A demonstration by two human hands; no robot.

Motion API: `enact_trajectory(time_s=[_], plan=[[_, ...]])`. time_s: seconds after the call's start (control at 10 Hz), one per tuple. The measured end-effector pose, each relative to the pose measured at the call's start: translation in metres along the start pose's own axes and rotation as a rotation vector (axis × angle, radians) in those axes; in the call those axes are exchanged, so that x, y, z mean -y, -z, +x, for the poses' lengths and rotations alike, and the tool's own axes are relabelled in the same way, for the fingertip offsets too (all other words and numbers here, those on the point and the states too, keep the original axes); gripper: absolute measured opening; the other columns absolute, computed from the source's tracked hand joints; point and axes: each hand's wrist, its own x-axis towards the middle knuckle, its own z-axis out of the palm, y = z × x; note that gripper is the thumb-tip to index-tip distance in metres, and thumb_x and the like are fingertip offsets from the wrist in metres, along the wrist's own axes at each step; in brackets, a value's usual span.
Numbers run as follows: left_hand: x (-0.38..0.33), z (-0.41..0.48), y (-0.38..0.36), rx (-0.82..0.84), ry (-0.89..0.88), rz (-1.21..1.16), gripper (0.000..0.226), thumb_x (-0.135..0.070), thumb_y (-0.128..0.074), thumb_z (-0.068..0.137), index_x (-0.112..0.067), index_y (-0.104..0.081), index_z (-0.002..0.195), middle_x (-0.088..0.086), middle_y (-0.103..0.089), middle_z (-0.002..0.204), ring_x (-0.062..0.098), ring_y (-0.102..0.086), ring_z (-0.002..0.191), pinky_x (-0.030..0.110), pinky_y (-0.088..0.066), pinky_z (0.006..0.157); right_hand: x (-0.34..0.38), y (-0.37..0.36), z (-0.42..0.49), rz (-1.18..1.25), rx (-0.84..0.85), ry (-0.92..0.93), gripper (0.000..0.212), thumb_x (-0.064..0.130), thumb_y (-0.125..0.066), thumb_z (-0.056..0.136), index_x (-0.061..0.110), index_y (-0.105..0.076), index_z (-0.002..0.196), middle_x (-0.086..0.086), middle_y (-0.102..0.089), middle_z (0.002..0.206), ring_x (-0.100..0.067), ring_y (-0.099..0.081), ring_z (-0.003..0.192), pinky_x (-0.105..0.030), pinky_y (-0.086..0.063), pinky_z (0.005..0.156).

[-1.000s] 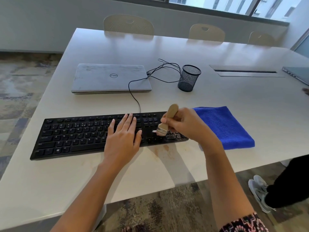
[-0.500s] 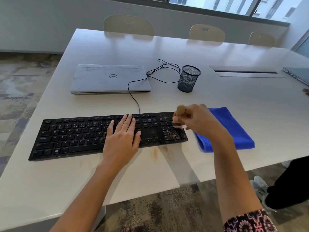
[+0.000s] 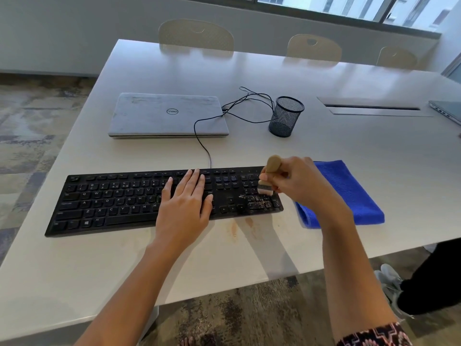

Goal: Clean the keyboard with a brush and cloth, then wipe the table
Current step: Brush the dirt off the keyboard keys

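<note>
A black keyboard (image 3: 112, 203) lies across the near part of the white table (image 3: 324, 158). Brown crumbs cover its number pad at the right end. My left hand (image 3: 185, 206) lies flat on the keys right of the middle, fingers straight. My right hand (image 3: 296, 182) grips a small wooden-handled brush (image 3: 269, 176), whose bristles touch the number pad's upper keys. A folded blue cloth (image 3: 349, 193) lies just right of the keyboard, partly under my right wrist.
A closed grey laptop (image 3: 167, 114) sits behind the keyboard, with a black cable (image 3: 204, 146) running to it. A black mesh pen cup (image 3: 285, 117) stands to the laptop's right. Brownish stains (image 3: 239, 226) mark the table before the keyboard. Someone's shoe (image 3: 389, 283) shows at lower right.
My right hand swept the brush from the number pad's left side toward its right end. It now sits at the pad's upper right keys. The left hand has stayed put.
</note>
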Motion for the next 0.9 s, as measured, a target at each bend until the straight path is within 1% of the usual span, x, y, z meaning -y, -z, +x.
enact_trajectory(time_s=[0.1,0.2,0.3,0.4,0.5,0.6,0.7,0.8,0.9], plan=[[0.0,0.0,0.0,-0.004,0.002,-0.002,0.058,-0.044,-0.028,0.098,-0.011,-0.05,0.14,0.005,-0.045,0.149,0.017,-0.037,0.141,0.05,-0.023,0.116,0.009,-0.01,-0.002,0.004,0.01,0.009,0.018,0.031,-0.07,0.091,0.016,-0.074,0.083,-0.006,-0.074,0.077,-0.024,-0.069,0.077,-0.044,-0.056,0.079],[0.0,0.0,0.0,-0.008,-0.002,0.001,0.057,-0.044,-0.029,0.098,-0.011,-0.05,0.14,0.006,-0.045,0.148,0.017,-0.038,0.14,0.05,-0.024,0.116,0.018,-0.018,-0.002,0.095,-0.039,0.043,0.014,0.025,-0.071,0.091,0.015,-0.076,0.084,-0.001,-0.074,0.074,-0.019,-0.071,0.075,-0.045,-0.058,0.077],[0.0,0.0,0.0,-0.008,0.0,0.002,0.057,-0.044,-0.028,0.098,-0.011,-0.05,0.14,0.005,-0.045,0.148,0.017,-0.037,0.14,0.05,-0.024,0.116,0.019,-0.015,0.002,0.103,-0.121,0.044,0.016,0.026,-0.07,0.092,0.014,-0.077,0.085,-0.002,-0.074,0.073,-0.021,-0.071,0.073,-0.046,-0.059,0.075],[0.0,0.0,0.0,0.0,-0.003,-0.007,0.058,-0.044,-0.027,0.098,-0.011,-0.049,0.141,0.005,-0.044,0.149,0.017,-0.036,0.141,0.05,-0.022,0.117,0.02,-0.019,0.011,0.072,-0.315,-0.036,0.027,0.034,-0.068,0.093,0.01,-0.076,0.084,-0.005,-0.072,0.07,-0.024,-0.07,0.069,-0.044,-0.057,0.071],[0.0,0.0,0.0,-0.003,-0.002,-0.013,0.058,-0.044,-0.027,0.098,-0.011,-0.049,0.141,0.005,-0.044,0.149,0.017,-0.036,0.141,0.05,-0.022,0.117,0.026,-0.032,0.015,0.024,-0.409,-0.077,0.033,0.037,-0.064,0.095,0.009,-0.074,0.082,-0.002,-0.07,0.068,-0.019,-0.066,0.063,-0.032,-0.053,0.065],[0.0,0.0,0.0,0.002,-0.001,-0.011,0.058,-0.044,-0.027,0.098,-0.011,-0.049,0.141,0.005,-0.044,0.15,0.017,-0.035,0.142,0.05,-0.022,0.117,0.032,-0.051,0.006,-0.077,-0.394,-0.078,0.033,0.034,-0.057,0.1,0.011,-0.064,0.077,0.003,-0.056,0.058,-0.008,-0.048,0.05,-0.017,-0.032,0.052],[0.0,0.0,0.0,0.004,0.004,-0.01,0.058,-0.045,-0.027,0.099,-0.012,-0.048,0.141,0.005,-0.043,0.15,0.017,-0.035,0.142,0.05,-0.022,0.117,0.031,-0.05,-0.002,-0.092,-0.328,-0.076,0.037,0.03,-0.055,0.102,0.013,-0.053,0.069,0.005,-0.048,0.052,-0.007,-0.043,0.046,-0.014,-0.034,0.049],[0.001,0.0,0.0,0.008,0.0,-0.008,0.059,-0.045,-0.026,0.099,-0.012,-0.048,0.142,0.005,-0.043,0.15,0.017,-0.034,0.142,0.05,-0.021,0.117,0.032,-0.035,-0.014,-0.141,-0.192,-0.088,0.039,0.028,-0.054,0.1,0.01,-0.054,0.066,-0.001,-0.055,0.056,-0.018,-0.052,0.052,-0.017,-0.039,0.053],[0.0,0.0,-0.001,0.008,0.001,-0.006,0.059,-0.045,-0.026,0.099,-0.012,-0.048,0.141,0.005,-0.043,0.15,0.017,-0.034,0.142,0.05,-0.021,0.117,0.033,-0.027,-0.013,-0.139,-0.161,-0.085,0.038,0.029,-0.056,0.098,0.006,-0.058,0.068,-0.007,-0.063,0.062,-0.028,-0.06,0.062,-0.037,-0.049,0.064]])
